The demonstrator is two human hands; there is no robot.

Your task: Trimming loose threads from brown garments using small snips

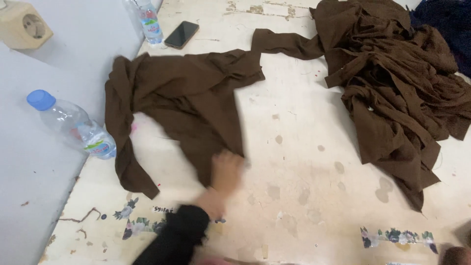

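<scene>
Cloth is what our hands deal with in the head view: a brown cloth [186, 98] lies spread and rumpled on the left half of the desk [304, 167], near its left edge. Our left hand [226, 172], in a black sleeve [176, 235], reaches up from the near edge and touches the cloth's near hem; it is blurred, so we cannot tell whether its fingers are spread flat or pinching the fabric. The cloth lies straight ahead of that hand, running away toward the far edge, with a narrow strip trailing right toward the heap of brown cloth [397, 88] at the far right corner. Our right hand [456, 256] barely shows at the near right corner, well apart from the cloth; we cannot tell its state. Two plastic bottles [73, 125] and a phone [181, 34] lie along the left side.
</scene>
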